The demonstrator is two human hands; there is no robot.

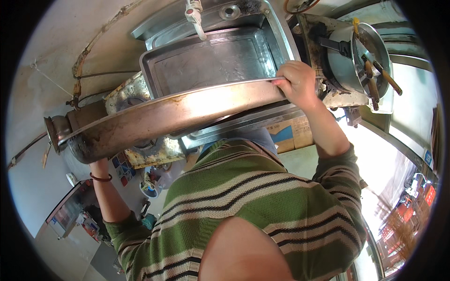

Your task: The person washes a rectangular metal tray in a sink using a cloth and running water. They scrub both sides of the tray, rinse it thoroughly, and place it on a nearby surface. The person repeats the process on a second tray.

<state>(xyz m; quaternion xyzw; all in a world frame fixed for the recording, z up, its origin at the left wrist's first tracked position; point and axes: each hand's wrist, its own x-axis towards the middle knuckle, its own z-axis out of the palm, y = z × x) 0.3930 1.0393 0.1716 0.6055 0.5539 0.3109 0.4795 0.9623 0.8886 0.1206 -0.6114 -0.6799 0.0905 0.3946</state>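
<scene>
A long, deep metal tray point(197, 105) is tilted on its side in front of me, its outer wall towards me and dark staining at its left end. My right hand point(298, 84) grips its upper rim at the right end, thumb on the near side. At the left end, my left hand point(99, 165) goes in under the tray; its fingers are hidden behind the metal, and a dark red bracelet circles the wrist. Behind the held tray, a second rectangular metal tray point(211, 63) rests over the sink point(281, 31), its bottom looking wet.
A tap point(196, 19) points down over the second tray. To the right, a large pot point(339, 63) holds several wooden-handled tools point(371, 82). A stained stove point(154, 154) is at the left beneath the held tray, near a metal pot point(59, 130). Cardboard boxes point(297, 133) stand below the sink.
</scene>
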